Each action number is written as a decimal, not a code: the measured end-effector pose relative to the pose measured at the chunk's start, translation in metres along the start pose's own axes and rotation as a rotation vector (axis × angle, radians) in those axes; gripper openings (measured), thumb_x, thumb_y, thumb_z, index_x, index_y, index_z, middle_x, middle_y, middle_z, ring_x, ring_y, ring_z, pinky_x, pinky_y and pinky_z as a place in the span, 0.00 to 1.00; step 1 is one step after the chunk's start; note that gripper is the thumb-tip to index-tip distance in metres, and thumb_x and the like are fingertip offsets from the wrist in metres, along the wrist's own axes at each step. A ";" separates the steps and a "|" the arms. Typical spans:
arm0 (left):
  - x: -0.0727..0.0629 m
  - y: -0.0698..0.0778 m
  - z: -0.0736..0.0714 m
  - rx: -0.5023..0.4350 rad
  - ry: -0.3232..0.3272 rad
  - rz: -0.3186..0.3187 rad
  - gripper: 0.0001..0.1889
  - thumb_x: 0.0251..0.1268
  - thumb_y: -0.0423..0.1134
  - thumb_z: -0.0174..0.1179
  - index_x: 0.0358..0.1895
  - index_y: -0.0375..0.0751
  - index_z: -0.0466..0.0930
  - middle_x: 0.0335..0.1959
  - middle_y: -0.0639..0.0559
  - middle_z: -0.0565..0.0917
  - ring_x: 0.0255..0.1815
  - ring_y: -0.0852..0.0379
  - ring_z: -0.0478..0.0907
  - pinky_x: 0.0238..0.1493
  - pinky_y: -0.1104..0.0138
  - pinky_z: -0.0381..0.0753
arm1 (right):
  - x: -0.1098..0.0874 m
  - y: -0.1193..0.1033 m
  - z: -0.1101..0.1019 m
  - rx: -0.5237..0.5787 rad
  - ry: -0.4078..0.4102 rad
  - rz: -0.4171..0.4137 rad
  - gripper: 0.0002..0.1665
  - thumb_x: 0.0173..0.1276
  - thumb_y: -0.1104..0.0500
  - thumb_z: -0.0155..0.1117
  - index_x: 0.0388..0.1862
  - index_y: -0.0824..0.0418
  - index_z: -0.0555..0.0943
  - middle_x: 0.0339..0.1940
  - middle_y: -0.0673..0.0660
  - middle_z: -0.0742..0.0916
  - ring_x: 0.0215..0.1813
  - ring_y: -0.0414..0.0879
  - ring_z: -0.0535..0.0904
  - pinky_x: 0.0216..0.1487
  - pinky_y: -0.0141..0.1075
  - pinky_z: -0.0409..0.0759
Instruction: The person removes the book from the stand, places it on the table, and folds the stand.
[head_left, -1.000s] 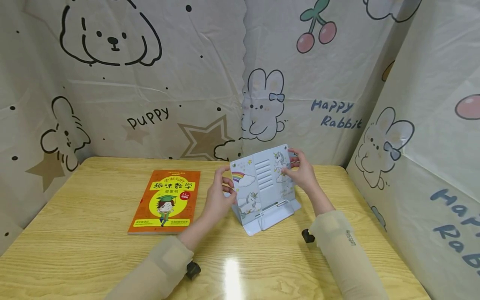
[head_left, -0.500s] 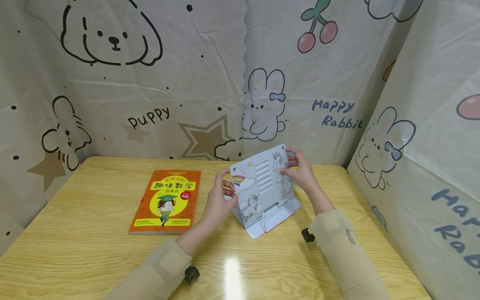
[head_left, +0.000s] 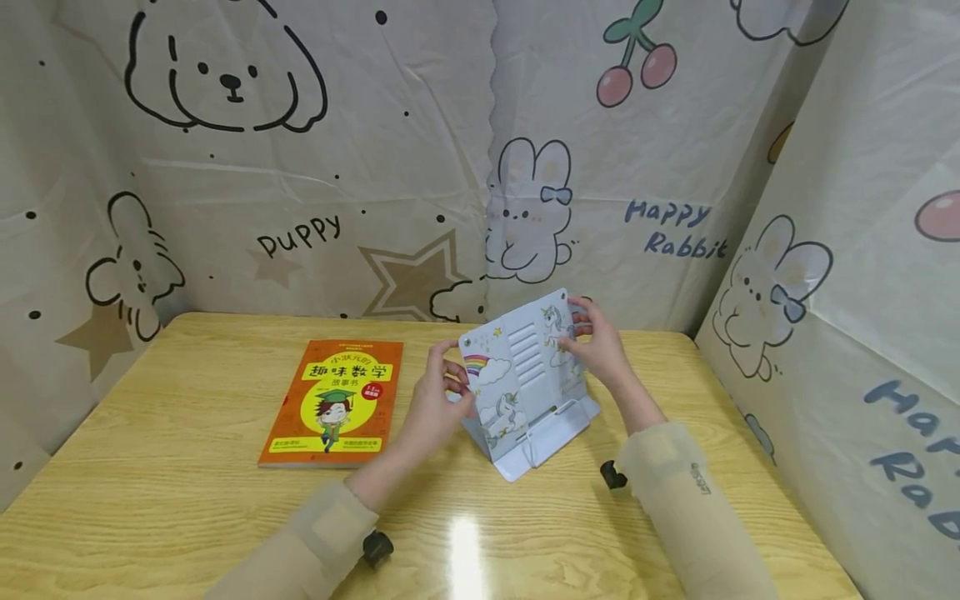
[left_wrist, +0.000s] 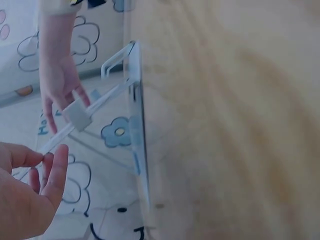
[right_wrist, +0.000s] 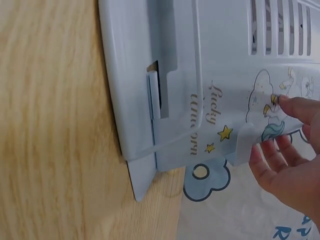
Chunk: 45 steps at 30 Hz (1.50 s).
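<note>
A pale blue-white book stand point(head_left: 530, 375) with unicorn and rainbow prints stands upright and leaning back on the table, turned at an angle. My left hand point(head_left: 438, 396) pinches the left side edge of its back plate. On the opposite edge, my right hand point(head_left: 597, 342) holds the plate with the thumb on the front and fingers behind. In the right wrist view, that thumb presses beside a unicorn print, above the stand's ledge point(right_wrist: 127, 90) and wire page holder point(right_wrist: 199, 60). The left wrist view shows the stand edge-on, its tilted plate point(left_wrist: 107, 95) between both hands.
An orange book point(head_left: 330, 404) with a cartoon child on its cover lies flat to the left of the stand. The wooden table point(head_left: 150, 417) meets a printed cloth point(head_left: 337, 167) at the back and right side.
The stand has swivelled slightly on the table, its left front corner coming nearer to me. Both hands keep their grip and shift slightly with it. The book stays put.
</note>
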<state>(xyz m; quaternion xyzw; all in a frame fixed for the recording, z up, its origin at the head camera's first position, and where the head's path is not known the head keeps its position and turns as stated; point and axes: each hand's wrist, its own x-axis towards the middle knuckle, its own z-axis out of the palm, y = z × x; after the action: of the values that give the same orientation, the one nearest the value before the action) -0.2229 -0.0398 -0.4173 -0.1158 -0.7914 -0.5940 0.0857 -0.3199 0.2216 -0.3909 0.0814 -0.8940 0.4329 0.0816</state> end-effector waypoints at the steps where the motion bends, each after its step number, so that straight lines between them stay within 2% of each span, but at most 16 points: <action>1: 0.002 0.000 -0.002 -0.002 -0.004 0.004 0.38 0.55 0.22 0.60 0.66 0.51 0.54 0.38 0.48 0.73 0.36 0.53 0.76 0.28 0.71 0.83 | -0.001 -0.001 0.001 -0.005 0.010 -0.003 0.42 0.59 0.67 0.67 0.70 0.56 0.62 0.59 0.66 0.75 0.55 0.61 0.74 0.52 0.52 0.76; 7: 0.015 0.007 -0.015 -0.035 -0.039 0.040 0.35 0.57 0.23 0.61 0.66 0.48 0.56 0.45 0.45 0.74 0.40 0.51 0.77 0.32 0.68 0.84 | -0.009 -0.004 0.007 -0.044 0.075 -0.020 0.40 0.59 0.63 0.69 0.70 0.58 0.64 0.65 0.65 0.70 0.59 0.62 0.70 0.53 0.52 0.76; 13: 0.025 0.013 -0.028 -0.071 -0.140 0.027 0.33 0.60 0.25 0.59 0.65 0.52 0.58 0.54 0.44 0.72 0.46 0.50 0.76 0.35 0.66 0.85 | -0.021 -0.012 0.014 -0.009 0.102 -0.036 0.43 0.58 0.64 0.68 0.71 0.58 0.61 0.68 0.64 0.67 0.62 0.63 0.66 0.52 0.50 0.79; 18: 0.031 0.013 -0.034 -0.078 -0.202 0.013 0.33 0.60 0.25 0.60 0.66 0.52 0.58 0.54 0.44 0.72 0.46 0.50 0.77 0.36 0.64 0.85 | -0.031 -0.016 0.023 -0.002 0.122 -0.057 0.47 0.57 0.62 0.71 0.72 0.58 0.59 0.69 0.64 0.66 0.63 0.62 0.66 0.50 0.49 0.81; 24: 0.037 0.011 -0.035 -0.124 -0.246 0.032 0.33 0.60 0.23 0.58 0.66 0.54 0.61 0.53 0.42 0.73 0.44 0.48 0.78 0.35 0.62 0.85 | -0.040 -0.022 0.034 -0.014 0.131 -0.046 0.52 0.55 0.58 0.72 0.74 0.60 0.55 0.67 0.66 0.67 0.62 0.61 0.67 0.54 0.50 0.77; 27: 0.039 0.010 -0.036 -0.131 -0.263 0.047 0.32 0.61 0.22 0.58 0.65 0.50 0.62 0.52 0.39 0.73 0.44 0.47 0.78 0.35 0.61 0.85 | -0.041 -0.023 0.038 -0.021 0.142 -0.050 0.53 0.54 0.57 0.73 0.74 0.61 0.54 0.66 0.67 0.67 0.62 0.61 0.67 0.60 0.51 0.73; 30: 0.040 0.009 -0.037 -0.112 -0.277 0.065 0.30 0.61 0.23 0.58 0.65 0.45 0.63 0.52 0.38 0.72 0.43 0.47 0.78 0.35 0.61 0.85 | -0.042 -0.024 0.041 -0.045 0.152 -0.062 0.54 0.53 0.56 0.74 0.74 0.62 0.54 0.68 0.67 0.66 0.66 0.61 0.64 0.67 0.52 0.65; 34: 0.040 0.010 -0.038 -0.077 -0.284 0.070 0.26 0.62 0.26 0.59 0.63 0.44 0.67 0.53 0.41 0.73 0.44 0.48 0.78 0.35 0.63 0.85 | -0.043 -0.026 0.044 -0.060 0.158 -0.071 0.54 0.52 0.55 0.75 0.73 0.63 0.55 0.70 0.67 0.63 0.71 0.61 0.58 0.72 0.52 0.57; 45: 0.040 0.011 -0.036 -0.058 -0.279 0.066 0.25 0.62 0.27 0.59 0.63 0.45 0.69 0.56 0.43 0.73 0.45 0.48 0.77 0.35 0.62 0.85 | -0.046 -0.030 0.049 -0.063 0.142 -0.002 0.53 0.53 0.52 0.75 0.73 0.58 0.57 0.72 0.65 0.58 0.72 0.60 0.53 0.72 0.53 0.56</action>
<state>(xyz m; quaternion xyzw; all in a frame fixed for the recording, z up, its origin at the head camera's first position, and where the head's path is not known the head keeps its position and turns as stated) -0.2578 -0.0685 -0.3862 -0.2257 -0.7738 -0.5917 -0.0092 -0.2722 0.1682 -0.4080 0.0490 -0.8991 0.4092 0.1477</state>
